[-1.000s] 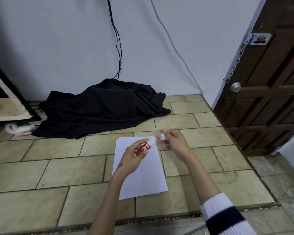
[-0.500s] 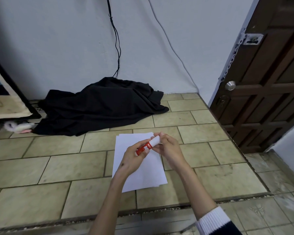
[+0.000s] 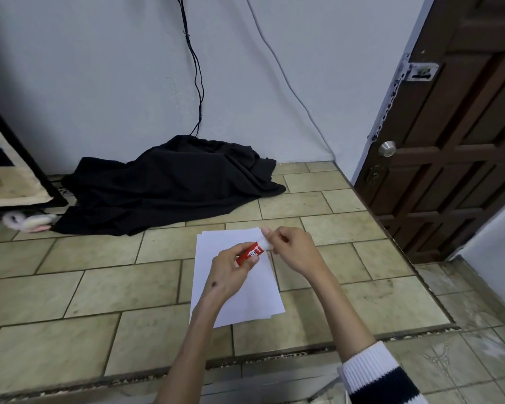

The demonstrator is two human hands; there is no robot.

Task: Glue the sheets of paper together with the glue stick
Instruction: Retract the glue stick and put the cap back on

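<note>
over at the far left a fluffy pale slipper [image 3: 29, 222] lies at the foot of dark furniture, and next to it a heap of black cloth [image 3: 169, 185] sits against the wall under hanging cables [image 3: 197, 68]. nearer the middle, the sheets of paper [image 3: 236, 298] lie stacked on the tiled floor [image 3: 85, 287]. above them the left hand [image 3: 228, 272] grips the red body of the glue stick [image 3: 250, 252], fingers curled round it. the right hand [image 3: 295, 249] pinches its white cap end. a brown door [image 3: 455, 141] stands at the right.
</note>
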